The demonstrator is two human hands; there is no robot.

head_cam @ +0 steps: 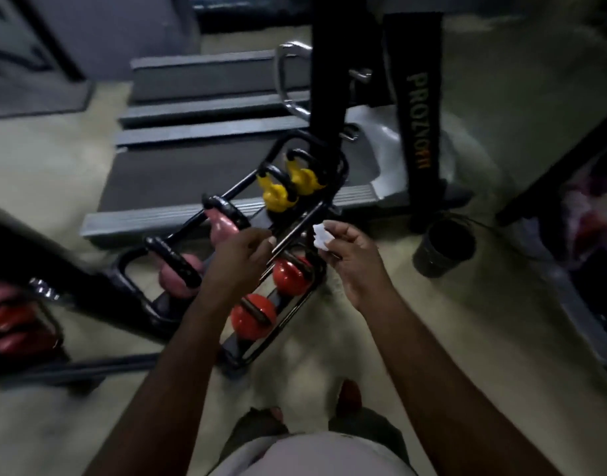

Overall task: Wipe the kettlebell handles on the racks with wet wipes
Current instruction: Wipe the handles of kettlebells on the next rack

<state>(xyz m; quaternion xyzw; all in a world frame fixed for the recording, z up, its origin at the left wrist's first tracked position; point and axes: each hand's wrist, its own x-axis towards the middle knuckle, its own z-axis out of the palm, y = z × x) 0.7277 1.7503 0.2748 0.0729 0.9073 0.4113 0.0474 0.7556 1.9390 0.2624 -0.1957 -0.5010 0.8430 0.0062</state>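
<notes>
A black tiered kettlebell rack (324, 204) stands on the floor in front of me. Its top tier holds two yellow kettlebells (288, 185) and two pink kettlebells (223, 225) with black handles. Two red kettlebells (291, 274) sit on the lower tier. My right hand (350, 255) holds a crumpled white wet wipe (322, 237) just right of the rack's front rail. My left hand (241, 254) hovers over the rack's middle, fingers loosely curled near the rail, holding nothing that I can see.
A treadmill (199, 166) lies behind the rack, its black uprights (420, 115) to the right. A dark bucket (444, 247) stands on the floor at right. More pink and red kettlebells (10, 317) sit at the left edge behind a black bar.
</notes>
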